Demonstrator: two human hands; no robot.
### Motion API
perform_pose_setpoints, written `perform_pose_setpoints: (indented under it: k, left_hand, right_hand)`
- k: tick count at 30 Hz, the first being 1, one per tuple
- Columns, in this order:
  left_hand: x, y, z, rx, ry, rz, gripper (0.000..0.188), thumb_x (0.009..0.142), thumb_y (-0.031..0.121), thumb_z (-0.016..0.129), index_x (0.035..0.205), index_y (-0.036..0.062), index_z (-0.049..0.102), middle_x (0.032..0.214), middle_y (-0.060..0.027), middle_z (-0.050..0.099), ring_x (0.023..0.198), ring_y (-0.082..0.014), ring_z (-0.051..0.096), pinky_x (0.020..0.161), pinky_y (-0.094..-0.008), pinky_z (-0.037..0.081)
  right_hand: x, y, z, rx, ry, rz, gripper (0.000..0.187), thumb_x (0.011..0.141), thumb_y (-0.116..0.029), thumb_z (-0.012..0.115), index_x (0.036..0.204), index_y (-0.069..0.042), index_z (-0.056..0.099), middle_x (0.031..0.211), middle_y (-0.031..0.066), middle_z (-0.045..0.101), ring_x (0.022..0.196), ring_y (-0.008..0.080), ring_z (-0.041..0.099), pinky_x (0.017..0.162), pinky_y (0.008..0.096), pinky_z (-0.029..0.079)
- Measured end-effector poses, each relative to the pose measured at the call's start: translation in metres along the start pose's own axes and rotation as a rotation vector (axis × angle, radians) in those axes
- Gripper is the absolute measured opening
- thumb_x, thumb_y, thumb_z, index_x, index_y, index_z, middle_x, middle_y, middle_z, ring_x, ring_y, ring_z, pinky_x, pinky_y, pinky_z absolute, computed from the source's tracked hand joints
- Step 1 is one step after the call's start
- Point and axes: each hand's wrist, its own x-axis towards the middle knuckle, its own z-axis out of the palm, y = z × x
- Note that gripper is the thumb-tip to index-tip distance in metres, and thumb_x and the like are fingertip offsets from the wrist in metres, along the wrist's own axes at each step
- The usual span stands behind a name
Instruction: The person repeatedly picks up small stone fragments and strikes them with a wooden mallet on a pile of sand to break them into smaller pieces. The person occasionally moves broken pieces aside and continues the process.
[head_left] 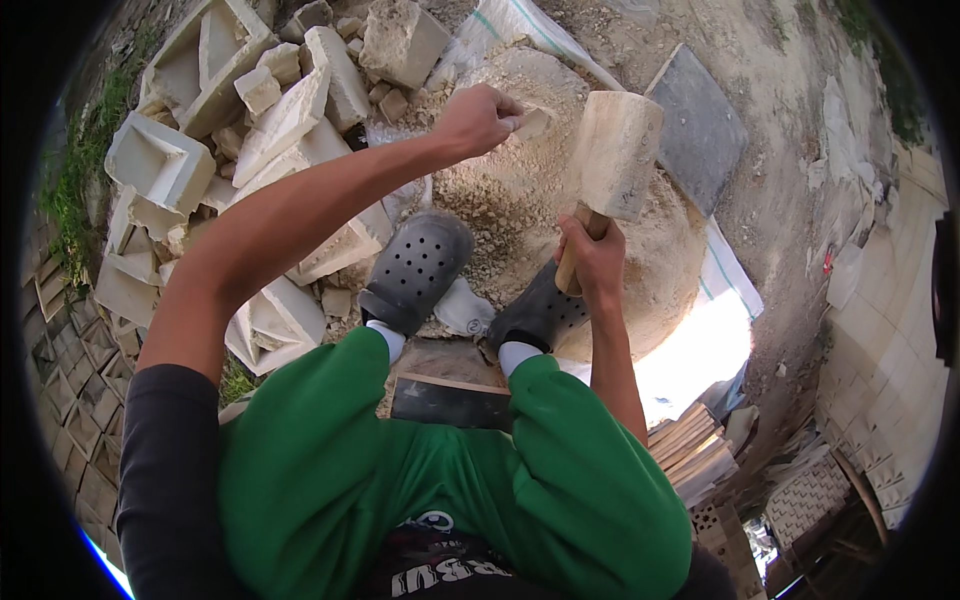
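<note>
While held at the top of a pale heap of stone dust [520, 200], the small stone piece [533, 122] sits pinched in the closed left hand [475, 118]. Right hand [592, 255]: fist shut round the handle of a wooden mallet [612, 155], head raised just beside the piece. Step judged: striking or trimming; the next blow needs a steady piece and a square aim. Surroundings: grey clogs [418, 268], green trousers [330, 460], broken stone blocks [270, 120], dark slab [700, 130].
</note>
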Motion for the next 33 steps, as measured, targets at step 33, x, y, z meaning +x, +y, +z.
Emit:
perform_pose_setpoints:
  k: [33]
  left_hand:
    - [-0.026, -0.004, 0.001, -0.026, 0.082, -0.061, 0.033, 0.093, 0.029, 0.070, 0.118, 0.0069, 0.071, 0.092, -0.0092, 0.073, 0.075, -0.0163, 0.069, 0.071, -0.0332, 0.055]
  right_hand:
    - [0.007, -0.022, 0.023, 0.023, -0.107, -0.248, 0.016, 0.088, -0.012, 0.068, 0.090, 0.004, 0.065, 0.064, 0.0068, 0.063, 0.052, 0.0163, 0.063, 0.050, 0.0322, 0.050]
